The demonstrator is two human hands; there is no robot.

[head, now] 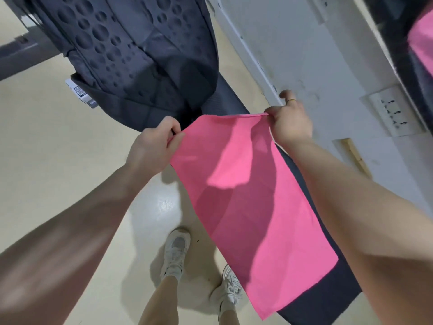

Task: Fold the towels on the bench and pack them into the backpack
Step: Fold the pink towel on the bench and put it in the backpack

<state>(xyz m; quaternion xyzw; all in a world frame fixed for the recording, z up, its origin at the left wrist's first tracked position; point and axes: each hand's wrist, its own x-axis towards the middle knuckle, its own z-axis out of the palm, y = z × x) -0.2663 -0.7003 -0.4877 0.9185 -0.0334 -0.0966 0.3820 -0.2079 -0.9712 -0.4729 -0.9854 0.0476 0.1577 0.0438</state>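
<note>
Cream floor (58, 160) fills most of the view, and the dark bench (332, 277) runs long and narrow across it towards the backpack (131, 55), which sits at the far end with its dimpled back panel facing up. Along the right stands a white wall (304, 55) with a socket plate (391, 113), close beside the bench.

Now the pink towel (246, 195): it hangs in the air over the bench, stretched by its top edge. The left hand (154, 146) pinches one upper corner, the right hand (290, 123) pinches the other, thumb and fingers closed on the cloth, a ring (291, 100) showing on one finger. The lower edge drops towards the person's white trainers (175, 254).

For a clean fold, the judgement is to keep that top edge taut and level, then bring the two corners together so the sides match before laying the towel down on the bench. Slack in the middle would give a crooked crease.

In the way: the wall crowds the right elbow, and the backpack's opening is not visible from here, so it may need turning. A second patch of pink (421, 43) shows at the upper right, possibly another towel, though too cropped to be sure.
</note>
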